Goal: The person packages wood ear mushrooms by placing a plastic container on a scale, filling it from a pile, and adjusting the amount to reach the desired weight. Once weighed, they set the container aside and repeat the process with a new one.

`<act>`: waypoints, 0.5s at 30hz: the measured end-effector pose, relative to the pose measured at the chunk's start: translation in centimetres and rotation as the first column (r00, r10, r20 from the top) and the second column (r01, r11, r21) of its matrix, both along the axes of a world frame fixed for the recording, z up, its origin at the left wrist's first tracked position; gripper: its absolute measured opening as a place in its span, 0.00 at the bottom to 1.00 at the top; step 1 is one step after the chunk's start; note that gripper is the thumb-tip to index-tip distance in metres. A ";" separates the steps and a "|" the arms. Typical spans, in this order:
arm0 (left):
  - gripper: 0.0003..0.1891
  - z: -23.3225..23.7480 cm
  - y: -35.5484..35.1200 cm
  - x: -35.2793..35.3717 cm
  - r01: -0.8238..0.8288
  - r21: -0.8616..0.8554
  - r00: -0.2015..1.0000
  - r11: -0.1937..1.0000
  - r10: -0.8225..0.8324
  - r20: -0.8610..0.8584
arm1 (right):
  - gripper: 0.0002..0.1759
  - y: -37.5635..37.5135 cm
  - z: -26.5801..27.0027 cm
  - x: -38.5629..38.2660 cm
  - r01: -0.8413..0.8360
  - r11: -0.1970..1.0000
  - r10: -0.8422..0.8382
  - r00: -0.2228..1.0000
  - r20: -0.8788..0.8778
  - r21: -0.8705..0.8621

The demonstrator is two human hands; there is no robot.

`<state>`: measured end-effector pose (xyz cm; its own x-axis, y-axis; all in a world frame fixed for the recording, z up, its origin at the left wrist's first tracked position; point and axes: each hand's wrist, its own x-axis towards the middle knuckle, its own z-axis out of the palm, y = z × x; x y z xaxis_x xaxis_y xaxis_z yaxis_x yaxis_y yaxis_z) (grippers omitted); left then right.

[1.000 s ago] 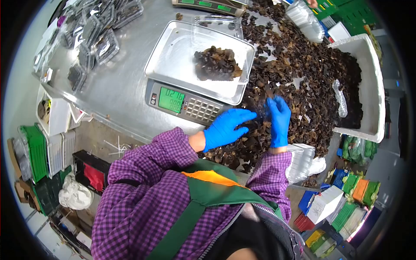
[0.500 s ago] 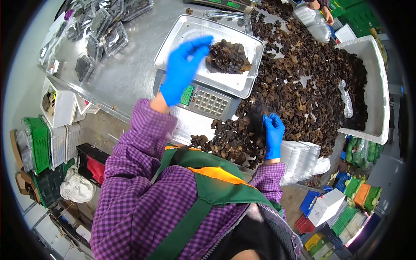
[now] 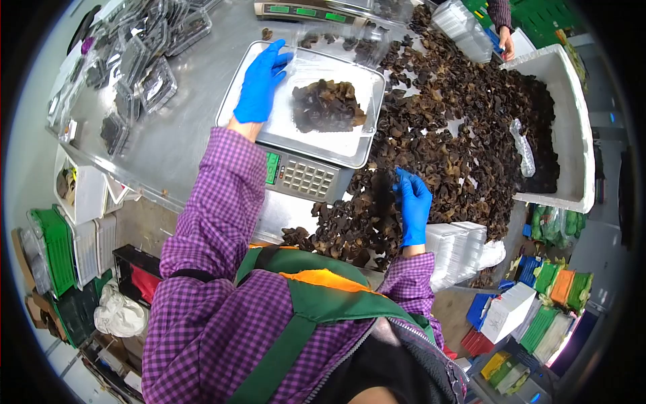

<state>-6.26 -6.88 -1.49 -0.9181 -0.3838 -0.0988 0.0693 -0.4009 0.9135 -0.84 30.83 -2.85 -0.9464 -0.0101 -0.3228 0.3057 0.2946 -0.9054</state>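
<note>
My left hand (image 3: 259, 87), in a blue glove, is over the left part of the metal weighing tray (image 3: 229, 101), its fingertips at the edge of a clear plastic container (image 3: 289, 84). Dark brown wood-ear fungus (image 3: 328, 106) lies in that container. Below the tray, the scale's keypad (image 3: 306, 177) and green display are visible. My right hand (image 3: 412, 202), also gloved in blue, is over the loose fungus (image 3: 444, 148), right of the scale. Its fingertips are bent together, and whether they hold a piece is too small to tell.
Filled clear boxes (image 3: 158, 84) lie at the upper left. A stack of empty containers (image 3: 456, 249) stands beside my right hand. A white foam box (image 3: 575, 135) bounds the pile at the right. Another person's hand (image 3: 506, 44) is at the top right, near more stacked containers (image 3: 464, 30).
My left hand has moved up along the tray, from beside the fungus to the container's left edge. My right hand has stayed over the pile. The whole view has shifted slightly.
</note>
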 end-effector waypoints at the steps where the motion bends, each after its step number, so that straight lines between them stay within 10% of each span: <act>1: 0.24 0.8 0.4 0.6 0.010 -0.001 1.000 1.000 -0.010 -0.003 | 0.15 -0.5 0.9 -0.4 0.010 1.000 -0.010 1.000 -0.003 -0.001; 7: 0.37 1.8 2.5 5.7 0.205 -0.640 0.954 0.740 -0.006 0.299 | 0.19 -6.1 4.9 -4.6 -0.176 0.980 0.186 0.975 0.119 -0.093; 12: 0.39 0.4 2.7 8.6 0.329 -0.248 0.919 0.911 -0.249 0.305 | 0.18 -9.3 1.7 -7.7 -0.226 0.970 0.231 0.972 0.054 -0.086; 15: 0.40 -0.1 3.1 8.4 0.266 -0.304 0.948 0.915 -0.191 0.254 | 0.17 -10.2 2.0 -7.9 -0.231 0.970 0.233 0.972 0.029 -0.076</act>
<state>2.17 -3.74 -1.63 -0.9553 -0.2108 -0.2074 -0.2003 -0.0545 0.9782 -8.76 20.66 -0.85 -0.9026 -0.2524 -0.3488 0.2710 0.2963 -0.9158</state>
